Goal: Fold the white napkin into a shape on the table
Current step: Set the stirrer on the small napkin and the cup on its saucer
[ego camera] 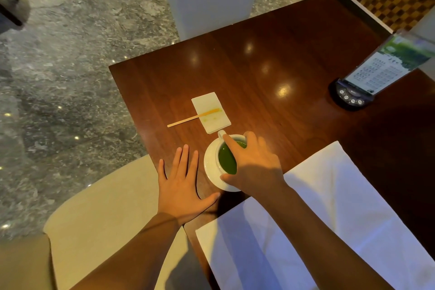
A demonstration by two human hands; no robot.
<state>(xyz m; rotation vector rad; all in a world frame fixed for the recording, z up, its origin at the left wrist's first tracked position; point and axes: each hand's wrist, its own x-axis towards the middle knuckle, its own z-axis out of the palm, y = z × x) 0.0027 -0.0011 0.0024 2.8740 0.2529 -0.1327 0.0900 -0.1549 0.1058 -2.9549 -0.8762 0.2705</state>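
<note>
Dark polished wood forms the table (270, 59), set over a grey stone floor, with a beige chair (94, 207) tucked at its near left edge. Spread flat on the near right of the table lies the white napkin (348, 195), unfolded. Left of it, the right hand (254, 162) reaches over a white cup of green drink (227, 160) on its saucer (209, 162), fingers curled around the rim. Just beside the saucer, the left hand (182, 186) rests flat, fingers splayed, gripping nothing. Beyond the cup, a wooden stirrer (188, 119) lies partly on a small paper napkin (211, 110).
</note>
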